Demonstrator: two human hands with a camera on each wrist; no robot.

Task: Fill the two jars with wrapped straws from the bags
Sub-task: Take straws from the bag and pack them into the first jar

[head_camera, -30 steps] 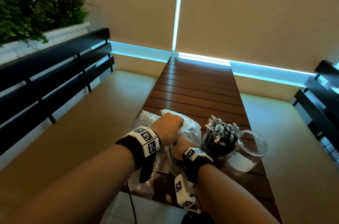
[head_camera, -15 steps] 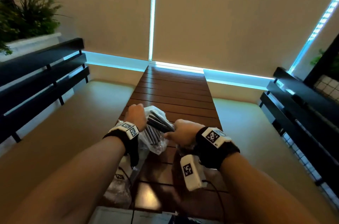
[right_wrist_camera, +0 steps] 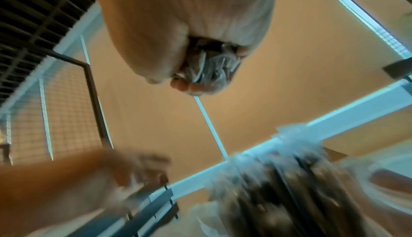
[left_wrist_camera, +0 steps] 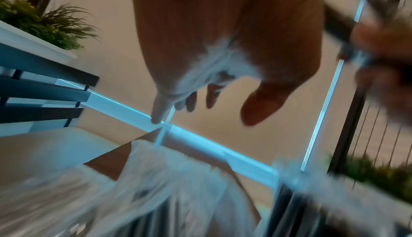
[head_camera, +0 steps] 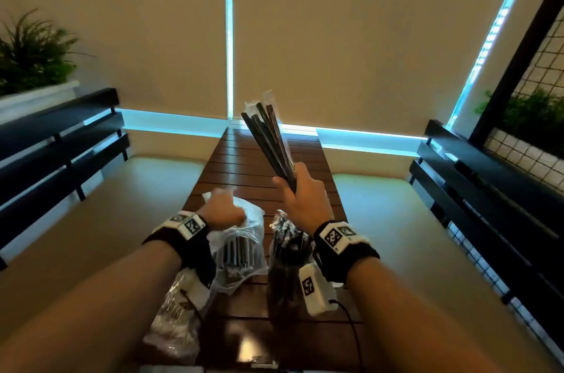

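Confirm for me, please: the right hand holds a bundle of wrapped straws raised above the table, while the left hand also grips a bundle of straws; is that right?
Not quite. The right hand does hold the bundle of wrapped straws raised above the table. The left hand, however, grips no straws: the head view shows it on the plastic bag, and the left wrist view shows its fingers spread.

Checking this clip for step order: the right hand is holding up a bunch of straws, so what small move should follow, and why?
Probably lower the right hand and set its bunch of straws into the jar just below it. The bunch is clear of the bag, gripped at its lower end, and the left hand rests on the bag.
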